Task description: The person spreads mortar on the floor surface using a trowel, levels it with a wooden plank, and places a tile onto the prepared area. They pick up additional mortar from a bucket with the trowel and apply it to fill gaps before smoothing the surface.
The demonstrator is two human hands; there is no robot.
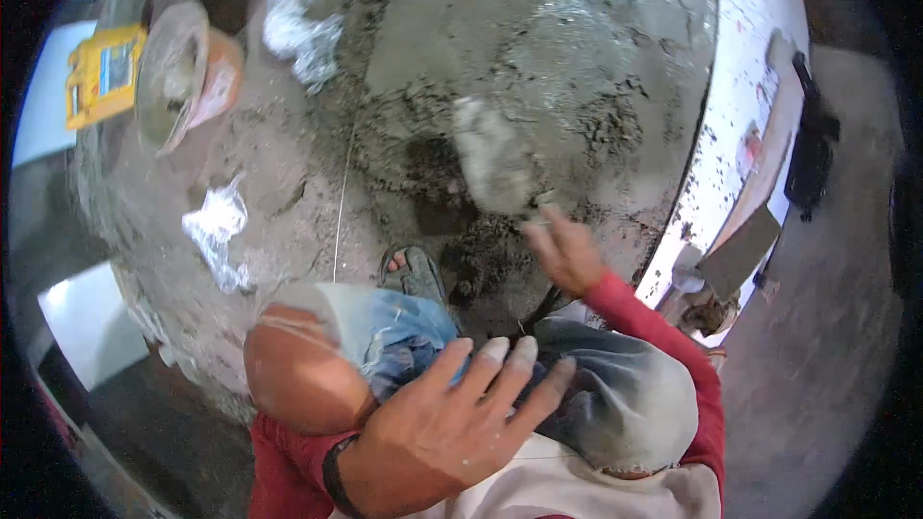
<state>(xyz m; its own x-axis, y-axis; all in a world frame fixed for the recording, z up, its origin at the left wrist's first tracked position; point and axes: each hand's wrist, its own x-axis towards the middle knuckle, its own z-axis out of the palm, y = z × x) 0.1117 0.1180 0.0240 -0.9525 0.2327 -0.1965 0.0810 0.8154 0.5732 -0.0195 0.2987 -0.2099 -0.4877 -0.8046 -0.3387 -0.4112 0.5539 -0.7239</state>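
Right grip (pixel 569 255): wrapped round the handle of a trowel (pixel 492 159), fingers curled, handle mostly hidden.
Trowel position: blade ahead and left of right grip, coated grey, blurred; over wet mortar (pixel 433 38), cannot tell if touching.
Left grip (pixel 452 423): fingers fanned apart, back of hand up, over jeans (pixel 625 384), well apart from trowel.
Mortar surface: smooth at far end, lumpy around blade.
String (pixel 343 202): stretched left of trowel.
Far left: orange bucket (pixel 223 77) beside yellow case (pixel 106 75); crumpled clear plastic (pixel 216 226) nearer.
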